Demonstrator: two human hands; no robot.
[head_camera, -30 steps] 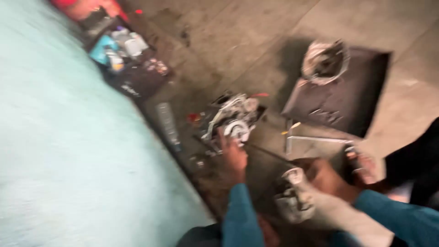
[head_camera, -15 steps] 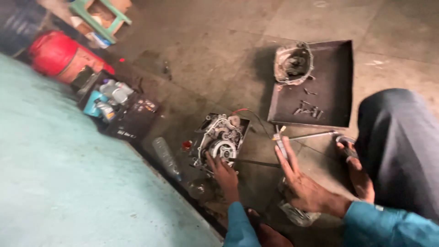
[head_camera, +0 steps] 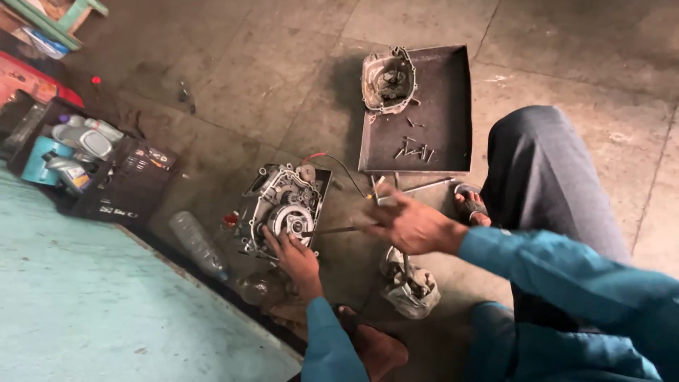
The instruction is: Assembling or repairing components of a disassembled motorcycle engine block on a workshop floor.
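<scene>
Engine case on floor, centre. Metal tray behind and right of it; engine cover in tray's far left corner, loose bolts near its front edge. Crate of bottles far left. Plastic bottle lies between crate and engine case.

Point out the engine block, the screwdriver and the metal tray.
engine block (head_camera: 283, 205): head view, open face with gears.
screwdriver (head_camera: 332, 230): head view, middle of shaft.
metal tray (head_camera: 445, 99): head view, bare floor of tray.
</scene>
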